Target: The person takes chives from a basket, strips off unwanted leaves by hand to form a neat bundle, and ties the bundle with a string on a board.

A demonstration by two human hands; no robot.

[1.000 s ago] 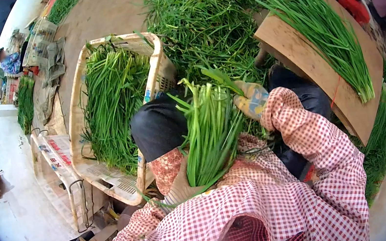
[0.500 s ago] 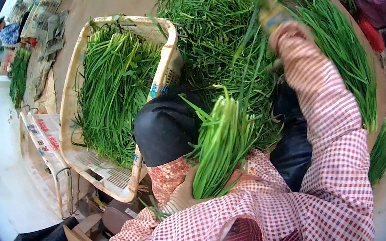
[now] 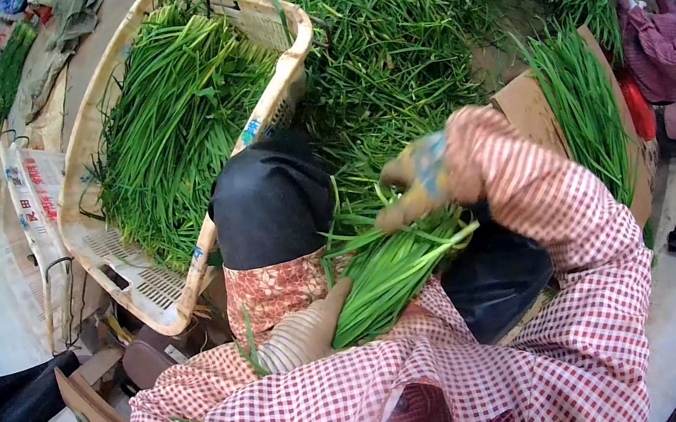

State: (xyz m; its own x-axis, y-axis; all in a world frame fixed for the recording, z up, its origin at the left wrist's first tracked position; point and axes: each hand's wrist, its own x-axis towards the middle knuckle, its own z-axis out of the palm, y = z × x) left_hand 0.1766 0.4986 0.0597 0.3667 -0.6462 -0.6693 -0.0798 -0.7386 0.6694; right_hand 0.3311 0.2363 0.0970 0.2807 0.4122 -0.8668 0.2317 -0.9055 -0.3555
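My gloved left hand [image 3: 319, 321] is closed around a bunch of garlic chives [image 3: 392, 285] in my lap. The bunch lies tilted, its pale cut ends pointing to the upper right. Just above those ends is my right hand [image 3: 416, 183] in a blue and yellow glove, slightly blurred. Its fingers and thumb are apart, near the top of the bunch; I cannot make out anything gripped in them. Beyond both hands spreads a large heap of loose chives [image 3: 393, 48].
A cream plastic crate [image 3: 183, 306] holding more chives [image 3: 171, 131] stands to the left of my knee. Another crate [image 3: 34, 228] is beyond it. On the right, long chives [image 3: 588, 115] lie on cardboard [image 3: 526, 107], beside a purple cloth bundle [image 3: 666, 53].
My right hand has come down from the heap towards the bunch. The bunch has tipped from nearly upright to the right. The view has shifted slightly.
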